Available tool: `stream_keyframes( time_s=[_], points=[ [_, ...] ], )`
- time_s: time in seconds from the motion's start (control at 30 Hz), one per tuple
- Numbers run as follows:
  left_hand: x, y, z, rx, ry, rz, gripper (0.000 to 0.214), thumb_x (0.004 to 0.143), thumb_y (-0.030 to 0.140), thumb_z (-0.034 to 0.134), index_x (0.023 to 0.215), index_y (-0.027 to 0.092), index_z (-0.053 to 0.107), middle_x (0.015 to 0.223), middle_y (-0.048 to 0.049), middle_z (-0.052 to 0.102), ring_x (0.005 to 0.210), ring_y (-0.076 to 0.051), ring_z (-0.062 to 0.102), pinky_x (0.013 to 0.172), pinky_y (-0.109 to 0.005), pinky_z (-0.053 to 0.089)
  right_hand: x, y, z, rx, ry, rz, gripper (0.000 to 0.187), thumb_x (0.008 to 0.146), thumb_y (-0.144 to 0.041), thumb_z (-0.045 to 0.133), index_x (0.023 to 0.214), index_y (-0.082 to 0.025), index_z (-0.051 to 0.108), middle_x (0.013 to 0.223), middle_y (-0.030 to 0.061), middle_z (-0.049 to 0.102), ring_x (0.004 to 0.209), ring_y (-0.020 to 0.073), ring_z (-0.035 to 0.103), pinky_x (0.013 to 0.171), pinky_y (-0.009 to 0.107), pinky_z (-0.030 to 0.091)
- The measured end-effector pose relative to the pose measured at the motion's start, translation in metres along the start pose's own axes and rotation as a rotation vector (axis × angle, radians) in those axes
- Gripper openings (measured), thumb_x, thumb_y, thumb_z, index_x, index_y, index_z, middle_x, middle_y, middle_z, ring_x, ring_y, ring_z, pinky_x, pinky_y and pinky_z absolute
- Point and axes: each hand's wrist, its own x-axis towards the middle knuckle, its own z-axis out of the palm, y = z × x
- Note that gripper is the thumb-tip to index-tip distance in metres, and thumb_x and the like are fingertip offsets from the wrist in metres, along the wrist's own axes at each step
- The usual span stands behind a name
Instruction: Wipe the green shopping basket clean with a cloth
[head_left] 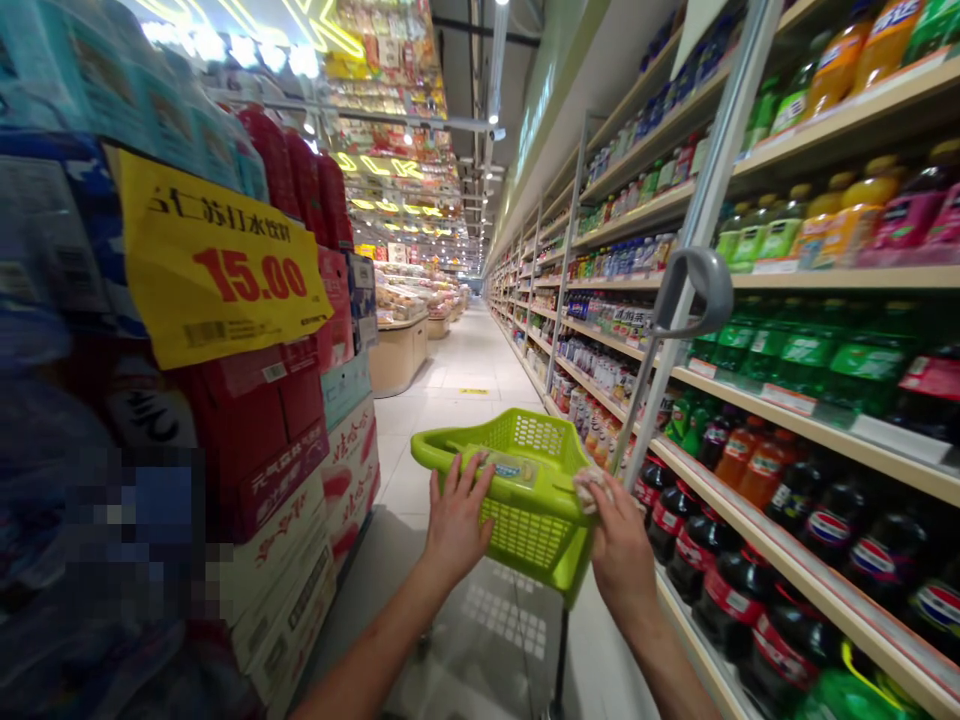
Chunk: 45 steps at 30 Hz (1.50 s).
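Observation:
A lime-green plastic shopping basket (536, 535) with slotted walls stands ahead of me on thin legs, like a small cart. My left hand (461, 515) lies on its near rim, fingers spread over the edge beside a printed label (512, 468). At the right corner of the rim, my right hand (621, 535) pinches a crumpled pale cloth or tissue (592, 488) against the plastic. Within the part of the basket that shows, I see no goods.
Shelves of bottled drinks (832, 350) line the right side, with a grey handle on a pole (694, 295) jutting out. Stacked drink cartons (285, 560) and a yellow price sign (225, 265) stand close on the left. A tiled aisle (457, 350) runs ahead past display counters (397, 355).

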Motion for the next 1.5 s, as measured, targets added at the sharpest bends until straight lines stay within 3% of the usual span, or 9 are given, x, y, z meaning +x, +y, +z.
stream_keyframes(
  time_s=[0.2,0.43,0.63,0.87,1.07,1.2,1.33,1.43,1.5],
  points=[
    [-0.001,0.013,0.006,-0.034,-0.006,0.037,0.067,0.068,0.019,0.052,0.131,0.029,0.032,0.142,-0.0018,0.029,0.129,-0.03,0.02,0.102,-0.057,0.016,0.006,-0.037,0.034,0.133,-0.058,-0.141,0.052,0.071,0.0,0.032,0.115,-0.015,0.055,0.127,0.0129,0.046,0.125,0.0221,0.032,0.098,0.044,0.036],
    [-0.002,0.025,0.006,-0.077,0.005,0.026,0.067,0.065,0.015,0.053,0.129,0.026,0.035,0.142,-0.0045,0.029,0.13,-0.031,0.018,0.103,-0.059,0.014,0.012,0.016,0.01,0.009,-0.002,0.076,0.047,0.075,-0.006,0.034,0.114,-0.019,0.055,0.124,0.0103,0.048,0.12,0.0243,0.038,0.097,0.049,0.035],
    [-0.002,0.029,0.009,-0.066,0.026,0.035,0.064,0.068,0.019,0.052,0.13,0.027,0.034,0.141,-0.0046,0.03,0.129,-0.032,0.021,0.102,-0.059,0.015,0.009,-0.034,0.036,0.132,-0.068,-0.119,0.049,0.073,-0.001,0.031,0.113,-0.015,0.056,0.126,0.0132,0.046,0.124,0.0226,0.033,0.098,0.045,0.036],
    [-0.007,0.026,0.009,-0.06,0.044,0.054,0.067,0.068,0.015,0.051,0.131,0.028,0.031,0.143,-0.0027,0.028,0.13,-0.03,0.02,0.103,-0.059,0.013,0.009,0.026,0.007,-0.009,0.059,0.047,0.045,0.077,-0.007,0.033,0.114,-0.017,0.055,0.124,0.0113,0.048,0.122,0.0243,0.035,0.098,0.05,0.033],
    [-0.003,0.026,0.007,-0.125,0.098,0.022,0.056,0.074,0.014,0.042,0.129,0.024,0.035,0.136,-0.0071,0.04,0.126,-0.027,0.029,0.102,-0.058,0.015,0.009,-0.035,0.034,0.223,-0.053,-0.067,0.051,0.071,-0.002,0.033,0.117,-0.014,0.053,0.131,0.0134,0.043,0.126,0.0238,0.031,0.101,0.048,0.031],
    [0.012,0.037,-0.001,-0.208,0.151,0.051,0.045,0.084,0.018,0.028,0.129,0.021,0.034,0.131,-0.0079,0.046,0.121,-0.02,0.039,0.105,-0.054,0.012,0.023,-0.057,0.032,0.492,-0.11,0.025,0.056,0.077,-0.01,0.036,0.133,-0.014,0.032,0.131,0.0129,0.043,0.123,0.0224,0.037,0.099,0.043,0.035],
    [0.03,0.07,-0.001,-0.222,0.042,0.078,0.046,0.079,0.032,0.043,0.124,0.021,0.04,0.132,-0.0091,0.044,0.123,-0.025,0.035,0.103,-0.056,0.016,0.032,-0.037,0.013,0.663,-0.065,0.191,0.051,0.087,-0.019,0.028,0.137,-0.016,0.019,0.131,0.0132,0.043,0.113,0.0193,0.048,0.088,0.035,0.045],
    [0.038,0.088,0.004,-0.216,0.058,0.084,0.044,0.073,0.034,0.053,0.115,0.022,0.047,0.125,-0.0087,0.05,0.119,-0.027,0.037,0.101,-0.057,0.018,0.027,-0.011,0.007,0.379,0.003,0.221,0.047,0.087,-0.028,0.033,0.132,-0.016,0.031,0.126,0.0141,0.047,0.112,0.0242,0.048,0.092,0.044,0.039],
    [0.037,0.084,0.004,-0.231,0.067,0.137,0.038,0.073,0.029,0.053,0.111,0.025,0.048,0.119,-0.0058,0.053,0.116,-0.024,0.041,0.101,-0.053,0.022,0.021,0.006,0.007,0.157,0.002,0.175,0.046,0.086,-0.031,0.034,0.128,-0.015,0.037,0.118,0.014,0.054,0.109,0.0265,0.049,0.093,0.051,0.034]
  ],
)
